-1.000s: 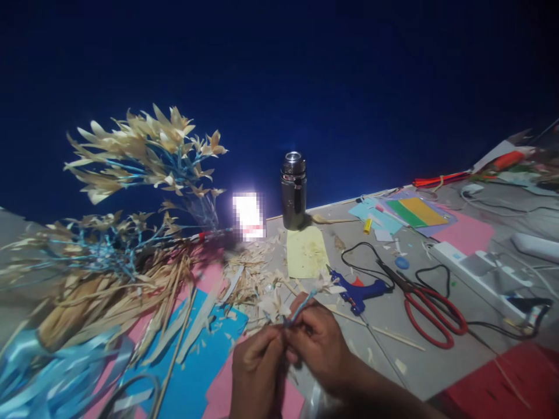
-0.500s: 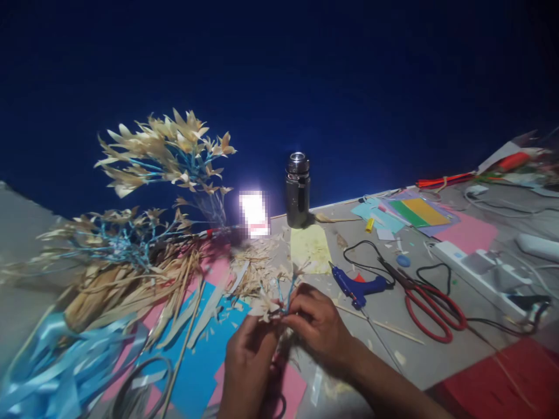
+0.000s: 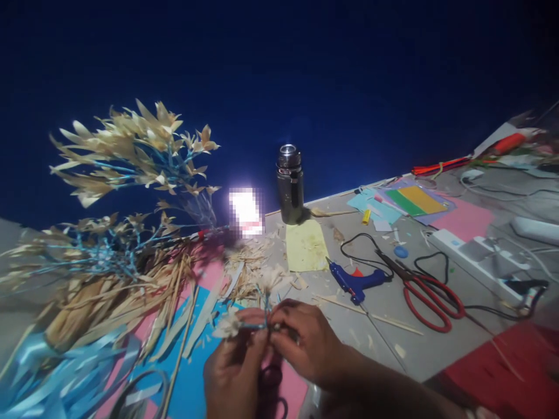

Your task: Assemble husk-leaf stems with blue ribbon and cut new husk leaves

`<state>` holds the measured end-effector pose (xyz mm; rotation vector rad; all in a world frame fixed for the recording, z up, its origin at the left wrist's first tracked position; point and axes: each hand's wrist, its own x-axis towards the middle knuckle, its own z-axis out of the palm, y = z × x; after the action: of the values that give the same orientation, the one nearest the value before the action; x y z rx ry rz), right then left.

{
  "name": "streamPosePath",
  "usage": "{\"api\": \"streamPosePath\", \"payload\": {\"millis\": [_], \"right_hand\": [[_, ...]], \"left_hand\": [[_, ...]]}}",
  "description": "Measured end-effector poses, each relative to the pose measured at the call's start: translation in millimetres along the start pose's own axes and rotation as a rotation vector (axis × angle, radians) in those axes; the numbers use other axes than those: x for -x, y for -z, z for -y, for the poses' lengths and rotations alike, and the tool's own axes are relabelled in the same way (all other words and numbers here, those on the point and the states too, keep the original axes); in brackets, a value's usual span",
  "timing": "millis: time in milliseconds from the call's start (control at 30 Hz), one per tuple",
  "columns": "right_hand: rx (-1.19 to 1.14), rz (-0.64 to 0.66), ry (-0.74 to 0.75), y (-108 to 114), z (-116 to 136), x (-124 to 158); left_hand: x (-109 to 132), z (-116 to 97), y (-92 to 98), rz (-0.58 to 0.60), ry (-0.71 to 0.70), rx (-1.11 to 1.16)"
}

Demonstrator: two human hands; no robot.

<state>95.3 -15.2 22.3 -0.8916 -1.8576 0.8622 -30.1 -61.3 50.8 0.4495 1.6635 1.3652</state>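
My left hand (image 3: 233,368) and my right hand (image 3: 305,340) meet low in the middle, both pinched on a small sprig (image 3: 262,304) of thin blue stems tipped with pale straw flowers. One flower (image 3: 227,328) sticks out to the left of my left fingers, another (image 3: 269,279) rises above them. Under my hands lie pink (image 3: 293,396) and blue paper sheets (image 3: 192,372).
Finished straw-flower branches (image 3: 135,151) and a heap of straw strips (image 3: 113,291) lie left, with blue ribbon (image 3: 52,378) below. A metal flask (image 3: 290,185), yellow paper (image 3: 306,247), blue glue gun (image 3: 354,280), red scissors (image 3: 430,298), power strip (image 3: 476,256) and coloured sheets (image 3: 410,201) lie right.
My hands have shifted slightly left and down with the sprig, turning it so one flower now points left. The view has tilted a little.
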Motion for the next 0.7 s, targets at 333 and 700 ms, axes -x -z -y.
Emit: {"api": "streamPosePath", "payload": {"millis": [333,700], "right_hand": [[0.344,0.01,-0.36,60,-8,-21],[0.62,0.443,-0.409,16,-10,-27]], "left_hand": [[-40,-44,45.0,0.055,-0.118,0.347],[-44,-30,50.4,0.089,-0.077,0.416]]}}
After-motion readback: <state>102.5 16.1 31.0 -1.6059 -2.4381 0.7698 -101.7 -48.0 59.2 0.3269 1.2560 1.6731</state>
